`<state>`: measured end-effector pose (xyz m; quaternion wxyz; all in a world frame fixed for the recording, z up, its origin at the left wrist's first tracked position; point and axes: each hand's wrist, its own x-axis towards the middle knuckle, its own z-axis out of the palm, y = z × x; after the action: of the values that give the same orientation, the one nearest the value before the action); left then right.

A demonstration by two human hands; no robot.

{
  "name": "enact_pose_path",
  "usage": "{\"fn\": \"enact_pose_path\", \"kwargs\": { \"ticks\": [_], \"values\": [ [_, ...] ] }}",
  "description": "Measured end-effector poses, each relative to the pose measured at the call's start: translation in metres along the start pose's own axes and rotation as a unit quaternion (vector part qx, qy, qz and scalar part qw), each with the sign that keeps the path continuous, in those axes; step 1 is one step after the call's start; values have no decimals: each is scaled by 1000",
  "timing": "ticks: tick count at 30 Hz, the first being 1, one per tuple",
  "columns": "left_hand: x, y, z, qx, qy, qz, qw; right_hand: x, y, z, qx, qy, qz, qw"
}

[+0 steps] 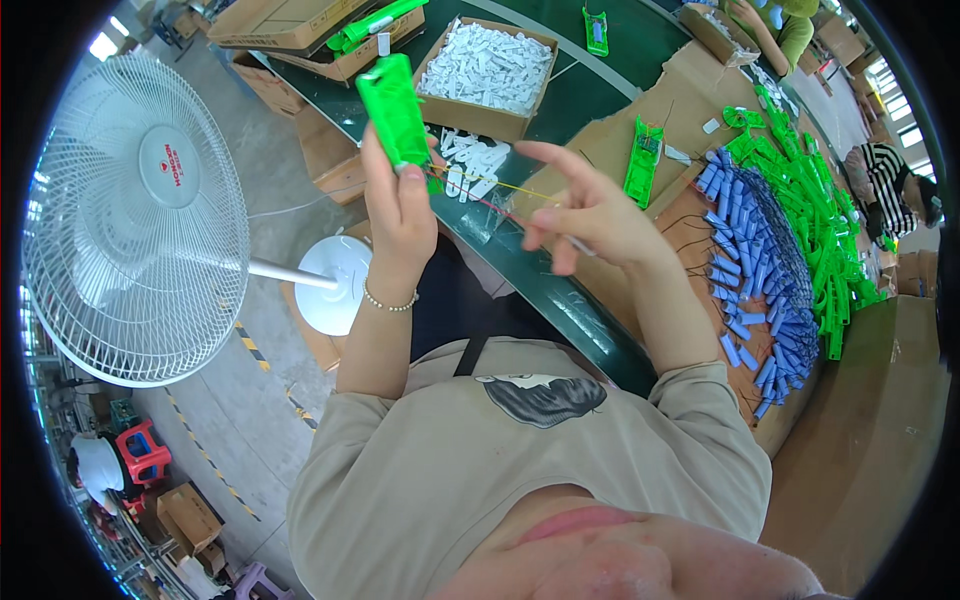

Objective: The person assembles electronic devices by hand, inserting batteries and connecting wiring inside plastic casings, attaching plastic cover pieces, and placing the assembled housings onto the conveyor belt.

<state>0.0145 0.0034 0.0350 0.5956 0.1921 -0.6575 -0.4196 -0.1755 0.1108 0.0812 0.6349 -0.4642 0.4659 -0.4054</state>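
My left hand (400,205) is closed round the lower end of a bright green plastic housing (393,105), holding it upright above the table edge. From the housing's lower end a yellow wire (490,183) and a red wire (485,202) stretch across to my right hand (595,215). That hand has its index finger stretched out, with the thumb and other fingers bent in around the wire ends. A small white piece (579,245) shows at the curled fingers; its kind is unclear. White plastic strips (470,160) lie on the table just behind the wires.
A cardboard box (490,118) full of white strips stands behind. To the right, blue cylindrical cells (745,270) with wires lie beside a heap of green housings (800,200). A white fan (135,220) stands left. Other people work at the far right.
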Motion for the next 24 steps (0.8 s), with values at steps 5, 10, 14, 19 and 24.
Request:
{"fn": "enact_pose_path", "kwargs": {
  "ticks": [5,10,14,19,24],
  "values": [
    [-20,-7,4,-84,-190,-140,968,-18,-12,-15,313,-126,-93,937],
    [-42,-13,21,-232,-192,-239,923,-9,1,-26,126,-89,-82,985],
    [-43,-13,29,-217,-205,-233,925,0,5,-19,72,-8,-16,997],
    [-46,-23,27,-75,-264,-155,949,0,4,-36,105,-71,-14,992],
    [-52,-14,36,-87,-297,-164,937,6,3,-30,-147,160,5,976]
  ]
}}
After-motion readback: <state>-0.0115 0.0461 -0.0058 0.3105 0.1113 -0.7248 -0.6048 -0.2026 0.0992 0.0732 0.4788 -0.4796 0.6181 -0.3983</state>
